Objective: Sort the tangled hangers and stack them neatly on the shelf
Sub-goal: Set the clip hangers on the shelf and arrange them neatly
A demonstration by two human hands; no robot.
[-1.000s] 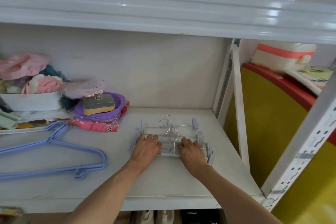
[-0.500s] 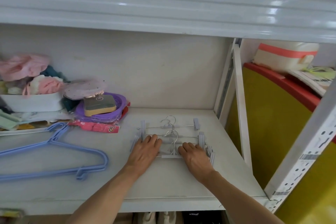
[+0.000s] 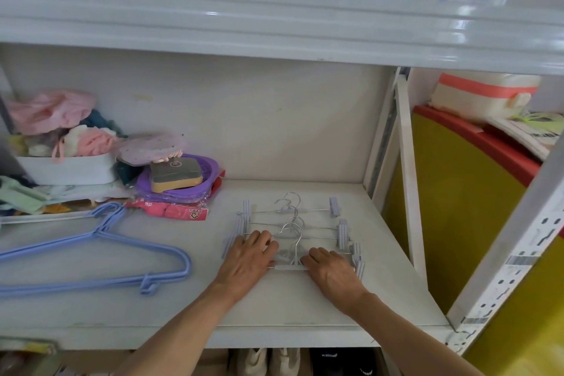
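Several metal clip hangers (image 3: 305, 224) with pale lilac clips lie in an overlapping row on the white shelf (image 3: 293, 308), hooks pointing to the back wall. My left hand (image 3: 248, 259) rests flat on the left ends of the nearest ones, fingers straight. My right hand (image 3: 331, 268) lies flat on their right side, beside the front hanger's lilac bar. Neither hand curls round anything. A stack of lilac plastic hangers (image 3: 100, 253) lies further left on the same shelf.
At the back left stand a white tub (image 3: 65, 168) of cloths, a purple packet with a sponge (image 3: 175, 175) on it and a pink packet (image 3: 171, 210). A shelf board (image 3: 274, 30) hangs overhead. A white upright (image 3: 410, 180) bounds the right side.
Both hands have slid slightly toward me and the row of clip hangers looks a little more spread front to back. The lilac hangers have not moved.
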